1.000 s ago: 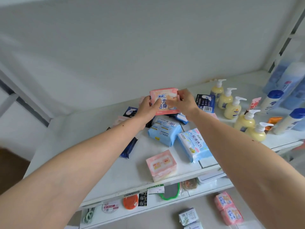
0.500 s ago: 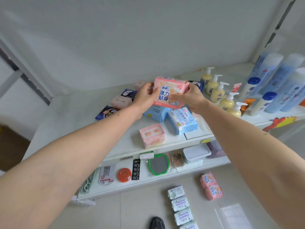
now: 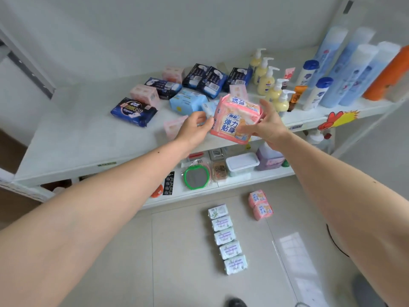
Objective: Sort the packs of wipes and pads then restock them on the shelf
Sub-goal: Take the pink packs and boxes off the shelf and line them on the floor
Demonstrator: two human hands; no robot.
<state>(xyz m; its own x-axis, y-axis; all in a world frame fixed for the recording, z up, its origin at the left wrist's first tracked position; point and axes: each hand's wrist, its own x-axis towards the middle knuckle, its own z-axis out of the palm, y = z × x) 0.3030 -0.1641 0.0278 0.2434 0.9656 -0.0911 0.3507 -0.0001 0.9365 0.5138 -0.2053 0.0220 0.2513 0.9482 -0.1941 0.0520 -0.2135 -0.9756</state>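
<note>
A white shelf (image 3: 73, 138) carried dark blue packs (image 3: 134, 111), pale blue packs (image 3: 188, 102) and pink ones, with pump bottles (image 3: 269, 83) to the right. Five pale green packs (image 3: 228, 239) lay in a row on the floor below. Above the shelf's front edge, the pink pack (image 3: 235, 119) sat tilted between both hands: the left hand (image 3: 192, 129) pinched its left edge, while the right hand (image 3: 269, 127) seemed to support its right side with spread fingers, though blur obscured the contact.
</note>
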